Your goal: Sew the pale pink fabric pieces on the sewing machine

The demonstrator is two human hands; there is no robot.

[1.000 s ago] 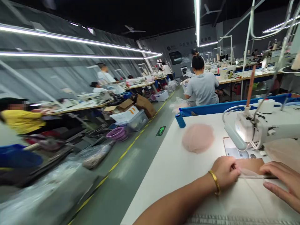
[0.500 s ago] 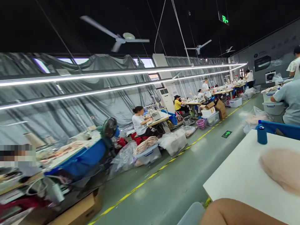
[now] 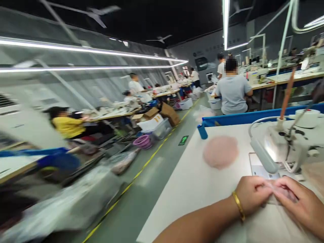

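My left hand (image 3: pixel 253 194) and right hand (image 3: pixel 301 202): both pinching thin pale cloth (image 3: pixel 273 214) | feel: probably light, soft, slippery, easily snagged | best hold: its edge, gently

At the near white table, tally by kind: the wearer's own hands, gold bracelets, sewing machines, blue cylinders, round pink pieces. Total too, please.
Left hand and right hand: 2
Gold bracelet: 1
Sewing machine: 1
Blue cylinder: 1
Round pink piece: 1
Total: 6
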